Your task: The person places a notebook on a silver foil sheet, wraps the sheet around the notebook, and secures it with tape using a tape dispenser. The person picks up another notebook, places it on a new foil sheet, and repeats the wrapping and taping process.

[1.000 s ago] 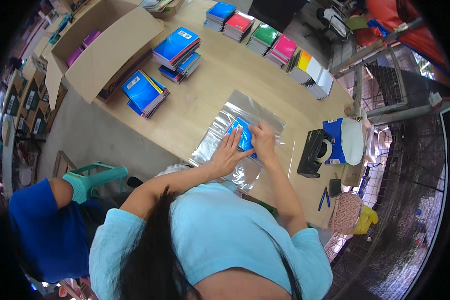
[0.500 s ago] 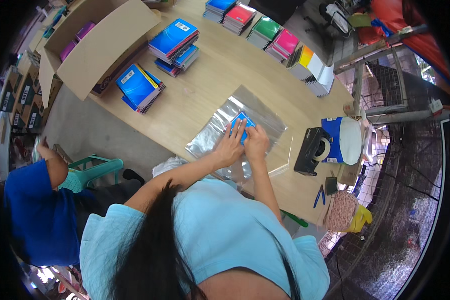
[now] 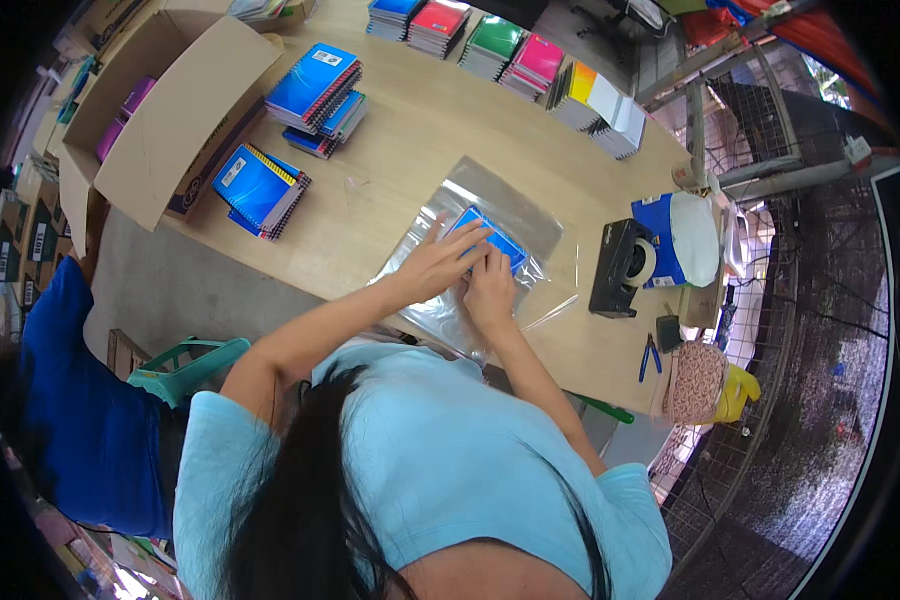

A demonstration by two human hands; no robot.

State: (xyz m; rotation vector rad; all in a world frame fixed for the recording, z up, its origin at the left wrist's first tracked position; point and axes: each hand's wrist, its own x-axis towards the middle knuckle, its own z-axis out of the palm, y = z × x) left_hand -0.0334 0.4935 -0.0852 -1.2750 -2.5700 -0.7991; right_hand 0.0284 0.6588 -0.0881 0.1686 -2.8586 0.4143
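A small blue notebook (image 3: 504, 246) lies on clear plastic sheets (image 3: 530, 205) spread over the table. My left hand (image 3: 438, 268) rests across the notebook's near left part with its fingers stretched out. Close beside it, my right hand (image 3: 491, 291) is at the notebook's near edge, its fingers bent and closed. Whatever is between those fingertips is hidden, and the plastic lies around and under them. Part of the notebook's cover is covered by my hands.
Stacked blue spiral notebooks (image 3: 315, 85) stand at the left by an open cardboard box (image 3: 185, 115). Several coloured stacks, among them green notebooks (image 3: 495, 45), line the far edge. A black tape dispenser (image 3: 612, 270) and blue pliers (image 3: 650, 357) lie right. A blue-clothed person (image 3: 90, 420) is at left.
My left hand has shifted left and its fingers now lie across the notebook. The right hand has drawn nearer to me, and more of the blue cover shows. The view has shifted.
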